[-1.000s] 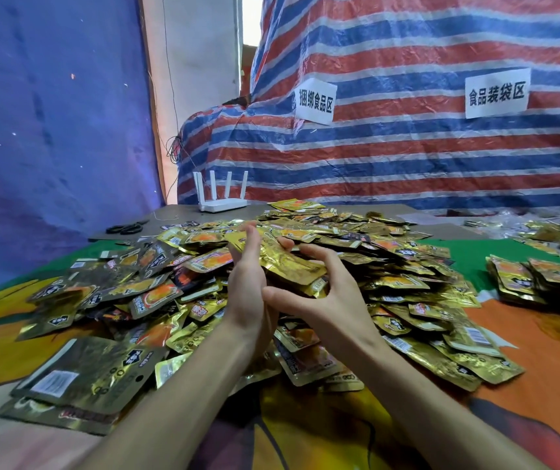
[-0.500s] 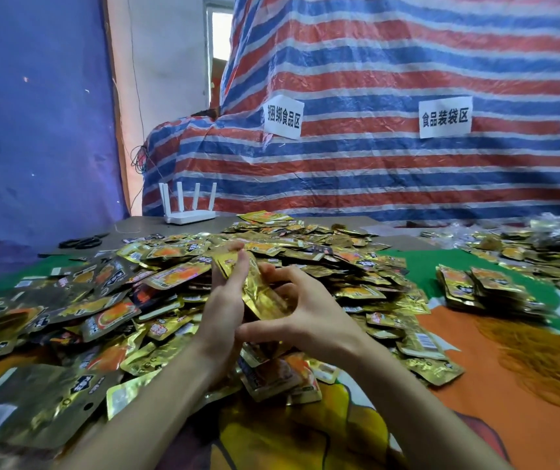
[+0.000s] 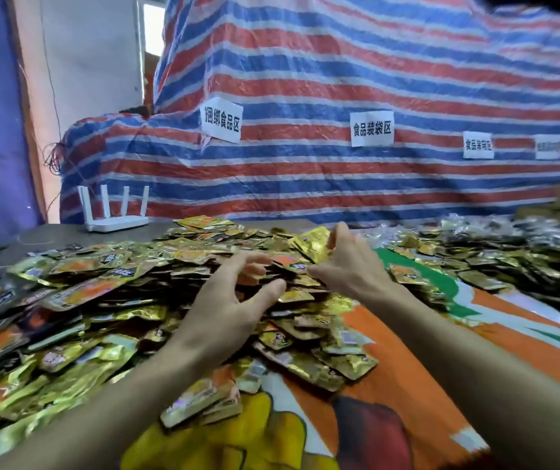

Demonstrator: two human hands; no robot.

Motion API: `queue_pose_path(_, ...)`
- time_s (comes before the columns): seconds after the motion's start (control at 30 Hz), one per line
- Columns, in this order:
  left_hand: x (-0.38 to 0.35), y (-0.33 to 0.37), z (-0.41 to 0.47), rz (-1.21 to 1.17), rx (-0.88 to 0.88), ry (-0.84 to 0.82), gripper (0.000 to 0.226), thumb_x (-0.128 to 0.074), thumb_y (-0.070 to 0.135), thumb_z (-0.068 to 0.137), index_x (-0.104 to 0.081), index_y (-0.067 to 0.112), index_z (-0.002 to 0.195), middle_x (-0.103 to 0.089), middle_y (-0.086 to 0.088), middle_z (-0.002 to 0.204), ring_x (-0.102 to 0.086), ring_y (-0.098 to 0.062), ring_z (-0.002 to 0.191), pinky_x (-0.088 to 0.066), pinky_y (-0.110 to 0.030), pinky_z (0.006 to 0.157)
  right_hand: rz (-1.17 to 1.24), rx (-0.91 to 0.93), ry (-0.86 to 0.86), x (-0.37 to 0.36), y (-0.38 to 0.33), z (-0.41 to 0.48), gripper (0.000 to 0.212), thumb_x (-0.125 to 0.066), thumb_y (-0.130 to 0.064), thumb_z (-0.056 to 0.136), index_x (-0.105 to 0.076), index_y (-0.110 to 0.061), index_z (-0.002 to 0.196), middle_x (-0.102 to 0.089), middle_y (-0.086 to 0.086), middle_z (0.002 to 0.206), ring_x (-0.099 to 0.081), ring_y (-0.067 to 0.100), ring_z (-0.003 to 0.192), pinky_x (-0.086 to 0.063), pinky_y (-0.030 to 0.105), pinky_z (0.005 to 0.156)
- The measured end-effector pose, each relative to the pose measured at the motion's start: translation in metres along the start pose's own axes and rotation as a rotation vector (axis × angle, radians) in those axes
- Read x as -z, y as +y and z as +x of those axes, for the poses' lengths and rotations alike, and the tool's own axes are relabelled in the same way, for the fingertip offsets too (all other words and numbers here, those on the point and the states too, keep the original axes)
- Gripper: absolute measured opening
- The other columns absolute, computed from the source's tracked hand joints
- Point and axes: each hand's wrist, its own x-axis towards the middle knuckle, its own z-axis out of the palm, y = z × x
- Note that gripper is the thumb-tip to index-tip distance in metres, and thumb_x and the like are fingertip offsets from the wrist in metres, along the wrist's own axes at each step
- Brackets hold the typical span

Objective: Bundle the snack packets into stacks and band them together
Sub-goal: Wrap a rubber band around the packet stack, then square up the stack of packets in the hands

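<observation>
A big heap of gold and orange snack packets (image 3: 109,290) covers the left and middle of the table. My right hand (image 3: 348,262) pinches a small gold stack of packets (image 3: 312,244) and holds it up over the far side of the heap. My left hand (image 3: 234,300) hovers over the heap with its fingers spread and loosely bent, holding nothing. Both forearms reach in from the bottom edge.
More packets (image 3: 495,252) lie heaped at the right on the orange and green cloth (image 3: 424,385). A white router (image 3: 115,218) stands at the back left. A striped tarpaulin (image 3: 339,79) with paper signs rises behind the table.
The gold stack was held between both hands close in front; my left hand has let go and my right hand has carried it farther away to the right. The camera view has shifted.
</observation>
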Motion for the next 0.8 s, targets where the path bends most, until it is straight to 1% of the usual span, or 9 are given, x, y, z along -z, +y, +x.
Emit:
queue_pose_path(0.13, -0.019, 0.007, 0.002, 0.032, -0.089, -0.076, 0.015, -0.066, 0.038, 0.093, -0.064, 0.036, 0.107, -0.066, 0.017, 0.102, -0.06, 0.004, 0.099, -0.048, -0.012, 0.077, -0.203, -0.128, 0.001, -0.002, 0.049, 0.029, 0.046, -0.073, -0.035, 0.086, -0.05, -0.014, 0.12, -0.055, 0.017, 0.115, -0.056, 0.035, 0.105, -0.053, 0.05, 0.091)
queue_pose_path(0.23, -0.022, 0.002, -0.001, 0.081, -0.141, -0.151, 0.004, -0.065, 0.035, 0.095, -0.067, 0.035, 0.098, -0.065, 0.023, 0.098, -0.061, 0.003, 0.097, -0.047, -0.011, 0.077, -0.269, -0.146, 0.018, -0.011, 0.069, 0.048, 0.043, -0.071, -0.027, 0.088, -0.054, -0.015, 0.126, -0.054, 0.016, 0.117, -0.055, 0.034, 0.108, -0.051, 0.048, 0.093)
queue_pose_path(0.33, -0.015, -0.008, -0.006, 0.145, -0.164, -0.205, 0.006, -0.063, 0.04, 0.094, -0.066, 0.036, 0.097, -0.062, 0.024, 0.098, -0.059, 0.002, 0.098, -0.045, -0.012, 0.078, -0.399, -0.196, 0.044, -0.021, 0.085, 0.066, 0.036, -0.061, -0.019, 0.093, -0.054, -0.013, 0.128, -0.053, 0.019, 0.125, -0.051, 0.036, 0.115, -0.047, 0.043, 0.096)
queue_pose_path(0.4, -0.007, -0.014, -0.01, 0.184, -0.146, -0.225, 0.008, -0.061, 0.044, 0.095, -0.064, 0.038, 0.099, -0.061, 0.024, 0.1, -0.058, 0.002, 0.1, -0.046, -0.015, 0.081, -0.516, -0.275, -0.035, -0.03, 0.098, 0.071, 0.044, -0.062, -0.038, 0.096, -0.053, -0.015, 0.133, -0.049, 0.023, 0.138, -0.044, 0.039, 0.128, -0.04, 0.046, 0.104)
queue_pose_path(0.47, 0.002, -0.019, -0.012, 0.212, -0.126, -0.217, 0.008, -0.061, 0.043, 0.095, -0.064, 0.038, 0.101, -0.061, 0.023, 0.101, -0.058, 0.002, 0.101, -0.047, -0.017, 0.082, -0.595, -0.378, -0.161, -0.041, 0.107, 0.071, 0.057, -0.056, -0.06, 0.095, -0.055, -0.017, 0.132, -0.039, 0.026, 0.151, -0.031, 0.044, 0.143, -0.027, 0.056, 0.115)
queue_pose_path(0.53, 0.012, -0.023, -0.011, 0.223, -0.098, -0.187, 0.008, -0.063, 0.039, 0.095, -0.064, 0.037, 0.102, -0.062, 0.02, 0.1, -0.057, 0.002, 0.1, -0.047, -0.015, 0.082, -0.588, -0.42, -0.209, -0.05, 0.107, 0.068, 0.059, -0.05, -0.064, 0.095, -0.06, -0.016, 0.127, -0.032, 0.028, 0.156, -0.022, 0.047, 0.147, -0.017, 0.066, 0.118)
queue_pose_path(0.63, 0.029, -0.028, -0.011, 0.26, -0.056, -0.14, 0.011, -0.065, 0.033, 0.095, -0.065, 0.034, 0.106, -0.063, 0.016, 0.104, -0.056, 0.003, 0.101, -0.045, -0.01, 0.082, -0.575, -0.344, -0.167, -0.056, 0.087, 0.063, 0.061, -0.047, -0.061, 0.097, -0.057, -0.011, 0.132, -0.029, 0.029, 0.158, -0.021, 0.046, 0.148, -0.011, 0.071, 0.118)
queue_pose_path(0.7, 0.04, -0.03, -0.013, 0.309, -0.015, -0.127, 0.015, -0.066, 0.034, 0.094, -0.063, 0.034, 0.109, -0.061, 0.018, 0.108, -0.055, 0.005, 0.102, -0.045, -0.011, 0.081, -0.484, -0.236, -0.116, -0.055, 0.061, 0.057, 0.063, -0.048, -0.062, 0.097, -0.051, -0.012, 0.134, -0.035, 0.027, 0.155, -0.027, 0.044, 0.146, -0.016, 0.069, 0.117)
queue_pose_path(0.8, 0.063, -0.03, -0.018, 0.4, 0.079, -0.14, 0.024, -0.069, 0.04, 0.09, -0.061, 0.037, 0.112, -0.058, 0.016, 0.113, -0.053, 0.003, 0.105, -0.045, -0.018, 0.085, -0.175, 0.001, -0.093, -0.041, 0.012, 0.039, 0.057, -0.059, -0.058, 0.093, -0.058, -0.013, 0.127, -0.057, 0.02, 0.134, -0.05, 0.037, 0.125, -0.044, 0.054, 0.106)
